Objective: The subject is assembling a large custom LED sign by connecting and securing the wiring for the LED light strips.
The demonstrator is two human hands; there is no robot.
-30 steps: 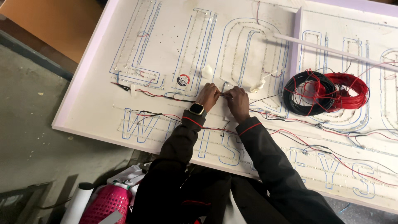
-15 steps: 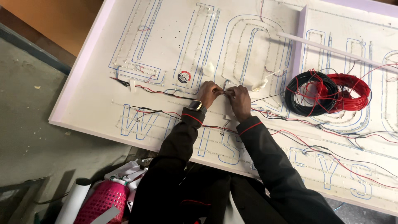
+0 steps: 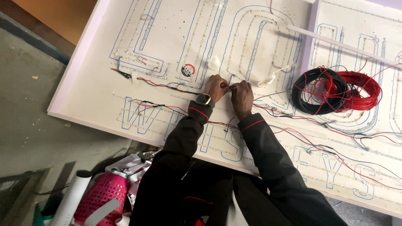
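As both hands meet over the white sign panel (image 3: 83,83), left hand (image 3: 215,86) and right hand (image 3: 242,93) pinching thin wires (image 3: 228,85) between fingertips, red and black wire coils (image 3: 335,90) lying well right, pink basket (image 3: 101,196) below.

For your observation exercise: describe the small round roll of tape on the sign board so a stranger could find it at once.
Start at the big white sign board with blue letter outlines. Just left of the person's left hand lies a small round tape roll. Unlike the large black and red wire coils far right, it is tiny, flat, with a red rim.
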